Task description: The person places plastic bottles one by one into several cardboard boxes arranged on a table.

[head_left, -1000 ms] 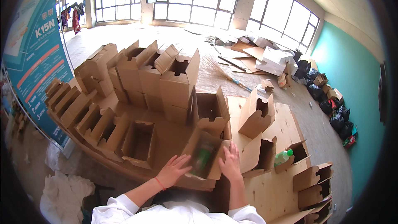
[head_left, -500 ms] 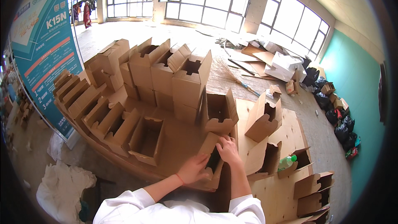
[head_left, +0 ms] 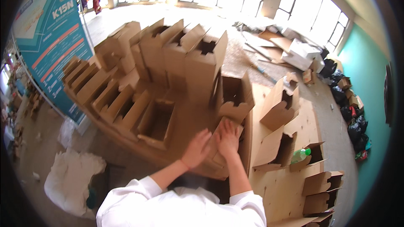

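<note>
Right in front of me lies a brown cardboard box (head_left: 218, 158), its top covered by a flap. My right hand (head_left: 227, 139) rests flat on that flap with the fingers stretched out. Beside the box's left edge is my left hand (head_left: 198, 149), its fingers extended and holding nothing; whether it touches the box I cannot tell. An open-topped carton with notched flaps (head_left: 236, 108) stands just beyond my right hand. To the left of my hands sits an empty open box (head_left: 158, 124).
A row of open cartons (head_left: 110, 100) lines the left, and tall stacked cartons (head_left: 193, 67) stand behind. On the plywood (head_left: 269, 197) at right are more open boxes and a green-capped bottle (head_left: 301, 155). A broom (head_left: 263, 72) and flattened cardboard lie on the floor.
The flap, raised before with a dark gap inside the box, now lies down over it. My right hand has flattened onto it; my left hand has come off the near side. The view has shifted.
</note>
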### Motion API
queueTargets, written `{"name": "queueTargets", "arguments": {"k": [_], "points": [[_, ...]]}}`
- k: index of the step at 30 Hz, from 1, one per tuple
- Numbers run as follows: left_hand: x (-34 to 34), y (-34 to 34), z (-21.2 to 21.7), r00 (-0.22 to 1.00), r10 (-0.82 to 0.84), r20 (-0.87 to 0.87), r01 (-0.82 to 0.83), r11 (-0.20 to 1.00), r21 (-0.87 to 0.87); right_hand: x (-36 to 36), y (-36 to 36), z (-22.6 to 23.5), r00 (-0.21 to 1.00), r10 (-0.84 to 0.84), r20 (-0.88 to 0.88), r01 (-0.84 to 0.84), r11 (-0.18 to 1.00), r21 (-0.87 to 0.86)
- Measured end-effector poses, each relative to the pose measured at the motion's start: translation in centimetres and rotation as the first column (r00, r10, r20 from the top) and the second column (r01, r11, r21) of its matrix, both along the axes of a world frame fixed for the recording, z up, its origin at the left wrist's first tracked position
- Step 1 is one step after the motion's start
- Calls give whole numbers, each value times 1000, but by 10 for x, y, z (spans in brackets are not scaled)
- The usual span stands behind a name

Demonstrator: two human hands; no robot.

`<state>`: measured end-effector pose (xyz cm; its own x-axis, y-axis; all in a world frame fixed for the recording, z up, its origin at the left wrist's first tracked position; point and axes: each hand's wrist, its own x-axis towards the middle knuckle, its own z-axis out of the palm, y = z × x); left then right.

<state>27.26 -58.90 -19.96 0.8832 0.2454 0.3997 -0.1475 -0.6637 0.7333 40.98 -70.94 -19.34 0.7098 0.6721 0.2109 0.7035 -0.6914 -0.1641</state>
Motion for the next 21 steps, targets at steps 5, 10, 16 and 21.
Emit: {"name": "queueTargets", "arguments": {"k": [5, 10, 16, 21], "points": [[-25, 67, 44, 841, 535, 82, -525, 771, 360, -10, 1, 10, 1000, -12, 28, 11, 999, 31], [-47, 92, 75, 630, 775, -41, -676, 574, 462, -8, 3, 7, 1000, 4, 20, -6, 994, 106], [-41, 97, 54, 877, 446, -177, -383, 873, 302, -7, 1, 10, 1000, -13, 1, 13, 993, 114], [7, 23, 58, 963, 184, -198, -163, 980, 116, -5, 1, 6, 1000, -1, -28, 7, 977, 214]]}}
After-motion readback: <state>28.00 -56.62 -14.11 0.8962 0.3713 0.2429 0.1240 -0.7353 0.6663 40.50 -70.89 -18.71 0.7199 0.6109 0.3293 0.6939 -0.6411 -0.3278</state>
